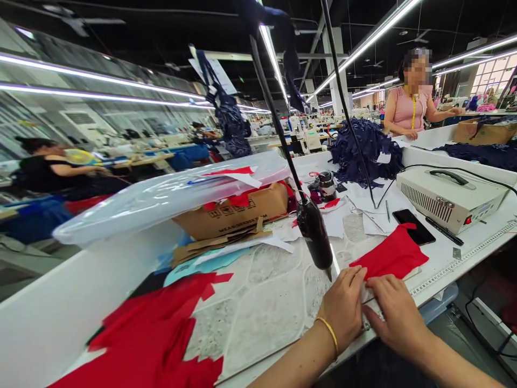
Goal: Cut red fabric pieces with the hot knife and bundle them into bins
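My left hand (345, 304), with a yellow bangle at its wrist, is at the front of the worktable. Its fingers are curled together at the near edge of a red fabric piece (393, 252); whatever they pinch is hidden. Beside it, my right hand (398, 310) lies with its fingers stretched toward the same edge and its thumb apart. Just behind my left hand, a black handheld tool (315, 234) hangs tip down on a rod, its metal point close to the board (266, 312). A pile of red fabric pieces (157, 328) spreads over the board's left side.
A cardboard box (234, 213) and clear plastic (161, 194) stand at the back left. To the right are a phone (414, 226), a black pen (444, 231), a beige power unit (452, 196) and a ruler strip (464, 258). Dark blue strips (359, 151) are heaped behind. A person (412, 105) stands beyond.
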Tool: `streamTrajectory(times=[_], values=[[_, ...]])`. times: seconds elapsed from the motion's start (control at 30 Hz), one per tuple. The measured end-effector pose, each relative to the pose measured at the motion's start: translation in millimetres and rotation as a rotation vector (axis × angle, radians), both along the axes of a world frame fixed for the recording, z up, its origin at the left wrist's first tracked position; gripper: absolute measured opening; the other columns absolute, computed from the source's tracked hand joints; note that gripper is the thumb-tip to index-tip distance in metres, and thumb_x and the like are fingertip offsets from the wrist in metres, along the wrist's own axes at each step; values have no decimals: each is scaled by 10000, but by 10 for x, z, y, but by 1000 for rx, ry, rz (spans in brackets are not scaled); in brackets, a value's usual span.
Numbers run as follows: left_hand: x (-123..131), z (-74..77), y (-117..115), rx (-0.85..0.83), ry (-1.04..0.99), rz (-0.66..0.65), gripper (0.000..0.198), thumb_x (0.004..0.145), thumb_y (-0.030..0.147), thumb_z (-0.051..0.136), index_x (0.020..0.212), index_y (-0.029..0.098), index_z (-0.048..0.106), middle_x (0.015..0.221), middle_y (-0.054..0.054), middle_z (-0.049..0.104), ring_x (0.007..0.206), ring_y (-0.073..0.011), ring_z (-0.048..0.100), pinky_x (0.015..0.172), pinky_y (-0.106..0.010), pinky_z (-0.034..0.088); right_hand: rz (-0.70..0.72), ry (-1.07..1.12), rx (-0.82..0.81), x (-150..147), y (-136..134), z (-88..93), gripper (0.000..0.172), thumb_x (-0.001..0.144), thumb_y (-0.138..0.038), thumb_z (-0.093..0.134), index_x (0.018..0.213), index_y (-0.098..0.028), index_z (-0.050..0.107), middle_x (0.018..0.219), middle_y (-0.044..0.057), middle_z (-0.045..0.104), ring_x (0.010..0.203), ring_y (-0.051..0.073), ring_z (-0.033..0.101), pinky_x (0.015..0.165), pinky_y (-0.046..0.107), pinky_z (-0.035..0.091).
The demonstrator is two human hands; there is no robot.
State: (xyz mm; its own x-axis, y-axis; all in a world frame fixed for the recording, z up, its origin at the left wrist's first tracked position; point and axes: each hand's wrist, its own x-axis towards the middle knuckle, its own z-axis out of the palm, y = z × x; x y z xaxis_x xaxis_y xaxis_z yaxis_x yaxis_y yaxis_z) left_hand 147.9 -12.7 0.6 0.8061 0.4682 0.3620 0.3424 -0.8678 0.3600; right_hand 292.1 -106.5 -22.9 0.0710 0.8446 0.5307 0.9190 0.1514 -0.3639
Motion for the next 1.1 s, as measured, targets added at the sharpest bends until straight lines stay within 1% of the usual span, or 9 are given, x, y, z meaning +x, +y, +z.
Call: streamTrajectory(times=[0.1,0.2,0.37,0.47,0.57,0.73,0.97,1.03,1.1], values=[[-121,-38,-6,30,170,145,450,912,123,400,1346,160,511,1261,-135,623,1173,-262,571,1000,-445,497,183,130,-66,-258,-182,106,249,825,-179,629,1066,-211,575,947,42,689,854,215,594,740,342,459],[-258,-35,-1,72,302,300,341,936,258,464,1246,161,568,1125,-130,647,1032,-287,588,856,-444,516,245,183,-44,-259,-193,190,190,863,-160,583,1045,-217,577,948,29,687,848,197,593,732,331,453],[-427,18,38,-158,278,317,86,870,198,540,799,183,586,884,-76,627,889,-244,569,784,-383,476,72,109,33,231,112,204,96,905,-180,514,928,-209,603,911,49,689,840,206,606,742,344,475],[-571,93,36,-353,222,262,111,799,161,575,702,189,531,807,-47,604,830,-212,556,761,-340,450,-42,20,18,530,326,187,138,906,-207,500,922,-217,637,917,57,697,867,224,625,769,366,500],[-808,200,-15,-542,165,273,97,761,187,575,689,193,509,766,-20,594,769,-182,541,728,-302,430,-57,-69,-49,610,482,176,167,898,-198,491,901,-225,656,928,47,703,893,218,646,775,355,516],[-1295,385,-178,-777,154,321,89,753,255,554,703,189,523,704,19,574,707,-142,503,691,-259,400,39,-164,-124,320,636,163,197,877,-180,511,1000,-234,654,1026,37,698,901,192,672,676,295,516],[-1953,554,-445,-734,126,451,64,687,176,577,667,187,517,657,41,558,660,-118,496,633,-220,378,198,-142,-163,-32,733,52,148,854,-221,481,768,-250,597,813,14,657,571,153,625,428,252,364],[-2182,589,-498,-687,134,478,56,686,145,577,685,187,541,678,38,585,662,-117,528,626,-211,383,312,-59,-178,-128,729,112,145,844,-250,468,753,-259,580,761,8,667,508,154,609,431,263,405],[-2433,626,-526,-613,161,502,96,695,115,569,747,193,592,724,31,628,679,-120,566,635,-208,398,552,17,-299,-261,705,268,132,852,-282,479,771,-277,583,643,-11,656,511,164,629,475,265,476]])
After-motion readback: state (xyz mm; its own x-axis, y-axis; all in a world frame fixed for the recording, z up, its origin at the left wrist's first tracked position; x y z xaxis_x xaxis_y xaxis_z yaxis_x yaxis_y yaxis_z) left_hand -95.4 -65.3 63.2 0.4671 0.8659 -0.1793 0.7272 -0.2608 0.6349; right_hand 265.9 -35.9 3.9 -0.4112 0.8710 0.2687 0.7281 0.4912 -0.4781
